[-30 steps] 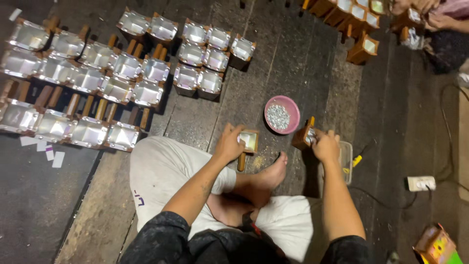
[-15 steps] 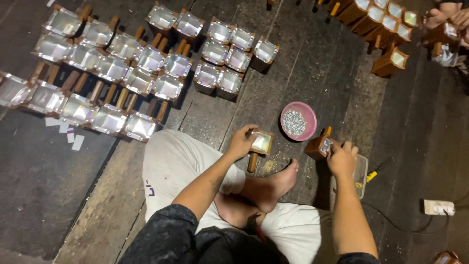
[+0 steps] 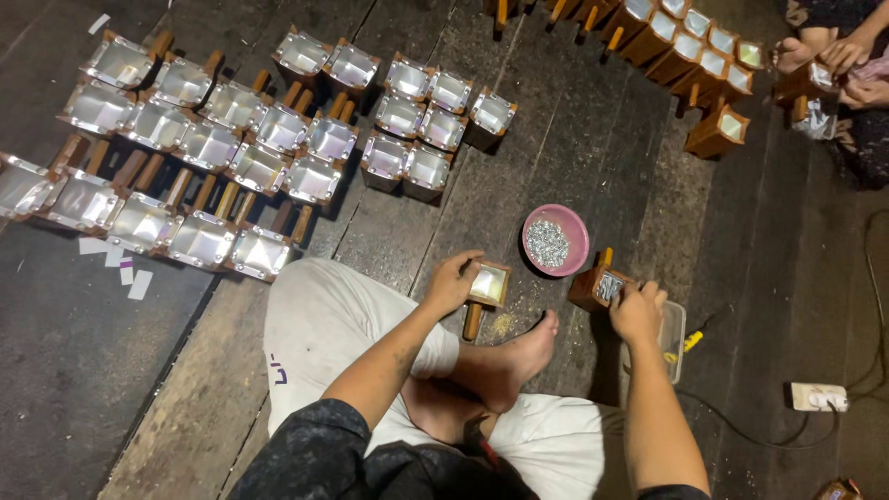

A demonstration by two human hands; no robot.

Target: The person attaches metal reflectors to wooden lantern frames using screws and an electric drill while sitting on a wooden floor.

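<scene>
Left hand [image 3: 451, 282]: fingers grasping a small wooden box with handle [image 3: 487, 287], just above the bare foot [image 3: 519, 356].
Right hand [image 3: 637, 310]: fingers clenched on a second wooden box [image 3: 600, 285] at 3 o'clock from the first; grip partly hidden by knuckles.
Pink bowl [image 3: 556, 241]: on the floor at 12 o'clock between the hands, holds small silvery bits, too fine to identify.
Finished boxes [image 3: 231, 157]: rows at 10 o'clock, leftmost cut by the frame.
Another person's hands [image 3: 857, 69]: 2 o'clock, cropped.
Change: camera view shifted; both hands still hold their boxes.
</scene>
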